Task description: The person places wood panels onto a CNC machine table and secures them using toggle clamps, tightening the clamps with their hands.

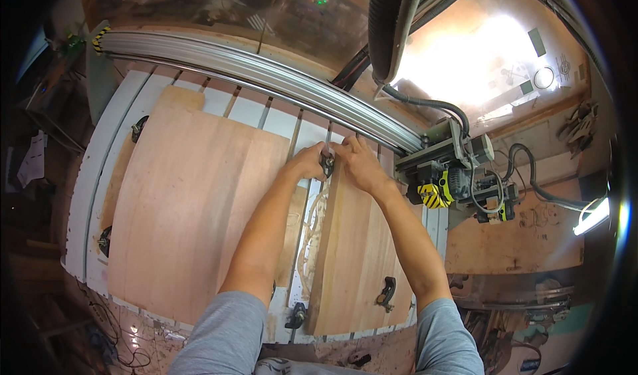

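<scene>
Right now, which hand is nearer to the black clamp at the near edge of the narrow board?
Right. Both hands work on a small clamp at the far edge; the right hand rests over the narrow board, more directly beyond the near black clamp, while the left hand sits further left.

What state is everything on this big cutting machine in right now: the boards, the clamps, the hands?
Left hand: fingers closed on far clamp.
Right hand: gripping the same clamp.
Far clamp: at right board's far edge, between both hands.
Left board: flat on bed, uncut.
Right board: flat, curves cut along left edge.
Near clamps: sitting on the near edge.
Cutter head: parked right, off the boards.
</scene>
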Demonstrator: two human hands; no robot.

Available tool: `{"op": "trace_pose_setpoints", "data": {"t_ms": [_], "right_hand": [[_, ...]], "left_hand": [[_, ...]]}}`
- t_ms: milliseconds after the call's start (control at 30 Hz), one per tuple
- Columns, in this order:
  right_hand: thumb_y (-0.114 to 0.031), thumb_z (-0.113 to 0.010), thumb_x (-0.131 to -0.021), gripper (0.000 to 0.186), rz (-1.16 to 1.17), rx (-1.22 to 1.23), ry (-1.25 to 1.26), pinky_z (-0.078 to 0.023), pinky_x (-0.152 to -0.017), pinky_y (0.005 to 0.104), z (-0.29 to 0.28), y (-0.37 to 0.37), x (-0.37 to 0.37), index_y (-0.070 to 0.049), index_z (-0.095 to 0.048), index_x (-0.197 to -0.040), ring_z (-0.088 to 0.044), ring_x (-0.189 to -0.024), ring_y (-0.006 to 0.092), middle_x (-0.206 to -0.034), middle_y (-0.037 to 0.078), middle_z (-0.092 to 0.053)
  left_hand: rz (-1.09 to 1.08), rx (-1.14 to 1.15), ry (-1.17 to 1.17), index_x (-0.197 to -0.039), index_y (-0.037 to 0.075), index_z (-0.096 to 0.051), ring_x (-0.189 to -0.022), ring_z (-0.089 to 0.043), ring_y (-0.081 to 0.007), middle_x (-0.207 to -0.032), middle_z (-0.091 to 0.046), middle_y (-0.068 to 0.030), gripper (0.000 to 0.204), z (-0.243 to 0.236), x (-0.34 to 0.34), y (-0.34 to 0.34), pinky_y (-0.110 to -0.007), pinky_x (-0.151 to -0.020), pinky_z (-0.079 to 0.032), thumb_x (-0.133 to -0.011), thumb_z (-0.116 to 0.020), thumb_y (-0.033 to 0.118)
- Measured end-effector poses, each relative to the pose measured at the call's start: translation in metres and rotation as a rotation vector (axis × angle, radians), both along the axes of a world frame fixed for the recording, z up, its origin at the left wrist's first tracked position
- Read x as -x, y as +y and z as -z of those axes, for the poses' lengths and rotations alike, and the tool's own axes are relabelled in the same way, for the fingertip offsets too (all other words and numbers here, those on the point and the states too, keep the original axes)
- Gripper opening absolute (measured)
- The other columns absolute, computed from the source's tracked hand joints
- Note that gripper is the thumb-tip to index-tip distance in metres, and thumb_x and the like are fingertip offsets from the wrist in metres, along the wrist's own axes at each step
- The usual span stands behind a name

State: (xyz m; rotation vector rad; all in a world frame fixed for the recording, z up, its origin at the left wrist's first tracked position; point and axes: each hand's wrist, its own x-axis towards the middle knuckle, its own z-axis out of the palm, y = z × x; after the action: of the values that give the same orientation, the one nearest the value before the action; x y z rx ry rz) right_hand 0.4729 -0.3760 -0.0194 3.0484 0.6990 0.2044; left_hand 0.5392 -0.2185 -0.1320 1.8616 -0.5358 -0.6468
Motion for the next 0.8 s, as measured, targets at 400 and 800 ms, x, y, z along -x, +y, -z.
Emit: {"op": "trace_pose_setpoints", "data": {"t_ms": [400,800], "right_hand": [[-0.005,-0.059,-0.085,0.026,0.056,-0.044,0.080,-0.051,-0.091,0.0428,0.003,0.002,0.000,-0.010,-0.074,-0.105,-0.055,-0.112,0.0308,-0.113,0.009,-0.056],[-0.002,-0.063,-0.076,0.019,0.048,-0.160,0.043,-0.050,-0.088,0.0442,0.006,0.002,0.001,-0.006,-0.074,-0.092,-0.058,-0.101,0.0352,-0.108,0.011,-0.061]], "left_hand": [[0.010,-0.033,0.014,-0.122,0.006,-0.056,-0.107,-0.065,-0.0297,-0.110,-0.069,-0.0124,0.074,-0.009,0.002,0.005,-0.039,-0.091,-0.052,-0.057,-0.092,0.011],[0.017,-0.043,0.015,-0.122,0.006,-0.056,-0.107,-0.064,-0.0306,-0.111,-0.068,-0.0127,0.075,-0.011,0.001,0.007,-0.038,-0.093,-0.051,-0.056,-0.092,0.011]]}}
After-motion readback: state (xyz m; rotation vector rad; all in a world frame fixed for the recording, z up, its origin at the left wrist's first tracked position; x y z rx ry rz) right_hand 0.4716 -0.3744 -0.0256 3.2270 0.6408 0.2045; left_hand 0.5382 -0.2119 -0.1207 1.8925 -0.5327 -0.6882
